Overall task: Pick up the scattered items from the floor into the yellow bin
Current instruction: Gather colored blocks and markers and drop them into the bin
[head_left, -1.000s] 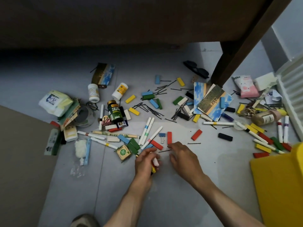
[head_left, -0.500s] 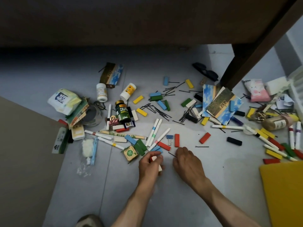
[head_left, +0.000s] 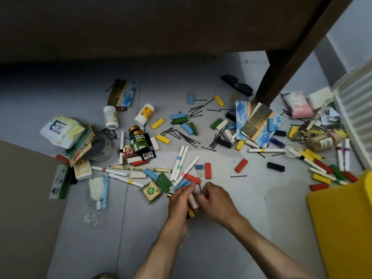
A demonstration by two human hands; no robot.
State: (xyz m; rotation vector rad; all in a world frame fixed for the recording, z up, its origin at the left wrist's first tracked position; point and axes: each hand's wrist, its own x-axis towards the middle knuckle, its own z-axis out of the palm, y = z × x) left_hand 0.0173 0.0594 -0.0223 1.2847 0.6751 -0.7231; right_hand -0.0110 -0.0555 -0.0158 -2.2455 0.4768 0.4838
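Both bare forearms are reaching forward and down from the bottom of the view, meeting over the grey tiled floor near the middle of the clutter. The left hand is curling, knuckles up, around a small bundle: a white stick-shaped piece and something yellow are poking out beneath its fingers. The right hand is lying just beside it, fingertips pinching a thin dark hairpin that is standing up next to the left thumb.

Just ahead of the hands, a flat red wooden block, a blue block and a blue binder clip are lying close together, with white marker pens fanning beyond them. The yellow plastic bin is sitting at the right edge, well apart from the hands, with bare floor between. A dark wooden table leg is standing beyond the scatter, and a white slatted panel is closing off the far right.
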